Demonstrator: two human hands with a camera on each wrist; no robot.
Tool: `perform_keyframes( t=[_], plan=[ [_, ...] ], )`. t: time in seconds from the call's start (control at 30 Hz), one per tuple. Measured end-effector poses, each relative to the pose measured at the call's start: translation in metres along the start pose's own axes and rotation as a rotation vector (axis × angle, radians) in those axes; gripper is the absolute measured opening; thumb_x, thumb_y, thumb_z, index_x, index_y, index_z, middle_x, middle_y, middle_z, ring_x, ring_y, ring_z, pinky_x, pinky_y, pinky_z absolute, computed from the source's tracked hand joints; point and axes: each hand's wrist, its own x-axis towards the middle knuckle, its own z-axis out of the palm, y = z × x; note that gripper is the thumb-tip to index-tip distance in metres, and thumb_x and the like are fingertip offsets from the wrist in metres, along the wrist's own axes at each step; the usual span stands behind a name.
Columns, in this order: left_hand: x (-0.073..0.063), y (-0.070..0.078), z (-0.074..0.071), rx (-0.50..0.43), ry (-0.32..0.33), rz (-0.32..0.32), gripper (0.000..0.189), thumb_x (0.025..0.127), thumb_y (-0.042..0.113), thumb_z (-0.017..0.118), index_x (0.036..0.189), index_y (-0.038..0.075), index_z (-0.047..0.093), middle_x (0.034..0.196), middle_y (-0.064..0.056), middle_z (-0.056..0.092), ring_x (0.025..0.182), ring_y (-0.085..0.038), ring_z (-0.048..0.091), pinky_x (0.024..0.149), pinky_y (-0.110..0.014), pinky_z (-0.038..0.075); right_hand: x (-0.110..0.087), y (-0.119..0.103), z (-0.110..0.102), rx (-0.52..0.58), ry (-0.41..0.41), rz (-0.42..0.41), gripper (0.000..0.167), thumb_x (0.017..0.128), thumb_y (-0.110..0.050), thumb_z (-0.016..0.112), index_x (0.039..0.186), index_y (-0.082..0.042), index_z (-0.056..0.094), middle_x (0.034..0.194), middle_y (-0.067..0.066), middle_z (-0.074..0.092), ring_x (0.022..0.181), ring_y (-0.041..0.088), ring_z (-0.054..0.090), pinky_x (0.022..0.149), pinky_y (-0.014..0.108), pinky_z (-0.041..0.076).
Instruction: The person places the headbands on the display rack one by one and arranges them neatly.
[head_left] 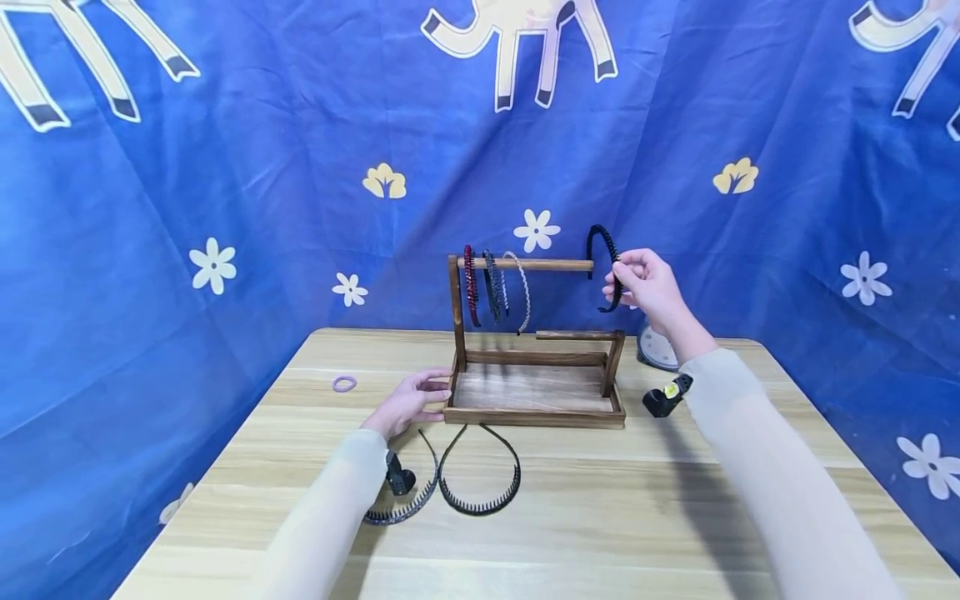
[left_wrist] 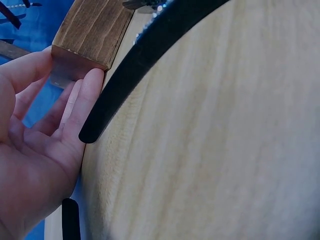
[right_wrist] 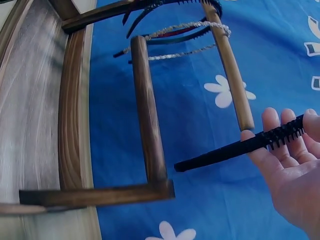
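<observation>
My right hand (head_left: 647, 286) pinches a black toothed headband (head_left: 617, 287) at the right end of the wooden rack's upper bar (head_left: 555, 265). In the right wrist view, one smooth end of this headband (right_wrist: 215, 156) points toward the lower bar. My left hand (head_left: 408, 402) rests its fingers against the left end of the rack's tray (head_left: 536, 419), at the corner seen in the left wrist view. Along the upper bar hang a red headband (head_left: 470, 287), a dark one (head_left: 492, 287) and a silvery twisted one (head_left: 526, 292).
A black toothed headband (head_left: 480, 508) and a glittery dark one (head_left: 408, 512) lie in front of the rack. A purple ring (head_left: 344, 383) lies at left. Behind my right wrist is a round object (head_left: 657, 348), partly hidden. A blue patterned cloth (head_left: 300, 208) hangs behind the table.
</observation>
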Motion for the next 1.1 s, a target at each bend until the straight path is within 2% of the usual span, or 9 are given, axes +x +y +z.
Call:
perform_keyframes(
  t=[0.3,0.67,0.9,1.1],
  plan=[
    [0.002,0.0,0.002,-0.001,0.01,-0.004,0.053,0.09,0.003,0.057,0.139,0.01,0.04,0.135,-0.021,0.039,0.111,-0.032,0.05,0.079,-0.042,0.055,0.008,0.004,0.029,0.023,-0.021,0.007,0.016,0.094,-0.013,0.054,0.106,-0.005,0.045,0.084,0.012,0.062,0.069,0.017,0.065,0.073,0.041,0.057],
    [0.0,-0.001,0.002,-0.008,0.029,-0.004,0.051,0.088,0.002,0.06,0.137,0.012,0.045,0.13,-0.02,0.044,0.106,-0.03,0.052,0.077,-0.041,0.056,0.014,0.02,0.067,0.079,-0.006,0.044,0.012,0.094,-0.008,0.053,0.103,-0.005,0.046,0.084,0.011,0.059,0.066,0.017,0.063,0.069,0.039,0.057],
    [-0.001,-0.003,0.002,-0.006,0.009,-0.009,0.052,0.089,0.002,0.058,0.138,0.01,0.042,0.133,-0.021,0.041,0.111,-0.032,0.05,0.08,-0.042,0.055,0.012,0.029,0.085,0.026,-0.014,0.064,0.018,0.095,-0.008,0.052,0.108,0.002,0.045,0.082,0.009,0.057,0.065,0.015,0.062,0.07,0.044,0.057],
    [0.0,-0.003,0.002,-0.005,0.022,0.0,0.052,0.089,0.004,0.059,0.138,0.012,0.043,0.132,-0.019,0.042,0.109,-0.031,0.05,0.078,-0.041,0.055,0.012,0.033,0.092,0.034,-0.022,0.069,0.017,0.095,-0.008,0.051,0.107,0.002,0.044,0.088,0.017,0.057,0.066,0.017,0.061,0.073,0.048,0.056]
  ],
)
